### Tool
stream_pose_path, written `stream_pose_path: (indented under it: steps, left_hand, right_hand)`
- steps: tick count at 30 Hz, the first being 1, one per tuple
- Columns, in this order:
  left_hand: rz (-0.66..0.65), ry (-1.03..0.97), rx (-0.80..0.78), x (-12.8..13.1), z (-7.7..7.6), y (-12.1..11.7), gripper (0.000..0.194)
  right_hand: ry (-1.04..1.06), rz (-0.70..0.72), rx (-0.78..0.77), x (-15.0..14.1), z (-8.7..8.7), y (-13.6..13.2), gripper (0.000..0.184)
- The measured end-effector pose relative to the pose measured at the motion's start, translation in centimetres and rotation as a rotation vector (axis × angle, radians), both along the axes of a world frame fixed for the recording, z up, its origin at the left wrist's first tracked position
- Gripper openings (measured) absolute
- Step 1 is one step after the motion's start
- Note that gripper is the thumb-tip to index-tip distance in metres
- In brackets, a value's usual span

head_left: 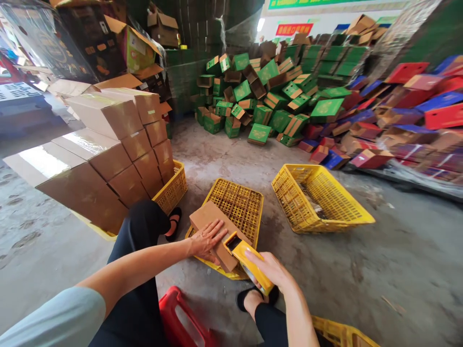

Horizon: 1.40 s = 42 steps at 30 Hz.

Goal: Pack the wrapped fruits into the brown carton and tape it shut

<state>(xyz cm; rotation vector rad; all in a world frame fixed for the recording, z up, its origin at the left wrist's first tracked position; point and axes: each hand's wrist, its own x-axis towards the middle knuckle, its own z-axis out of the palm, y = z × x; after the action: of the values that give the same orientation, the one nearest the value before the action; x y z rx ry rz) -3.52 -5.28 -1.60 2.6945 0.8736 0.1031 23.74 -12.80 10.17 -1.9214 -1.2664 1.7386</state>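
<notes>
The cardboard box (207, 218) lies on the upturned yellow crate (237, 195), between the person's feet. The left hand (207, 239) presses on it, fingers spread rather than clenched; the right hand (270, 268) grasps a yellow tape dispenser (249, 259), its head at the box's top. Good work here likely means bracing the box firmly, keeping the dispenser straight and pulling evenly, with fingertips clear of its head. The red banner (294, 30) carries characters too blurred to read surely; the print on the green cartons (259, 134) is illegible
</notes>
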Motion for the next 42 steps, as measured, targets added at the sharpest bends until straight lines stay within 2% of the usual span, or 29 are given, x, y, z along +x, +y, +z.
stream_pose_path:
  steps: [5,13,19,23,26,31,33,42]
  left_hand:
    - [-0.106,-0.054,-0.026,1.0,-0.1,-1.2,0.129]
    - [-0.099,-0.036,-0.077,0.9,0.5,-0.9,0.126]
    - [-0.104,-0.017,-0.057,0.9,0.4,-0.9,0.122]
    - [-0.093,-0.007,-0.02,0.7,0.4,-1.1,0.124]
    - [-0.088,-0.005,0.013,0.9,0.4,-1.6,0.126]
    - [-0.199,-0.028,0.02,2.5,-0.2,-3.0,0.125]
    - [-0.2,-0.037,0.02,3.1,-0.4,-3.4,0.127]
    - [-0.194,0.001,0.029,3.3,0.0,-3.1,0.124]
  right_hand:
    - [0.038,0.014,0.002,-0.1,-0.1,-0.2,0.047]
    - [0.04,0.005,0.027,-0.1,-0.2,-0.7,0.047]
    - [0.013,0.04,0.012,2.6,-0.6,-2.0,0.05]
    - [0.012,0.037,0.065,3.8,-0.7,-2.9,0.05]
    - [0.035,0.03,0.063,3.8,-0.8,-3.1,0.053]
    - [0.019,0.041,0.061,3.4,-0.7,-3.1,0.053]
    - [0.002,0.055,0.055,3.2,-0.6,-3.1,0.053]
    - [-0.036,0.074,0.078,3.9,-0.9,-3.5,0.05]
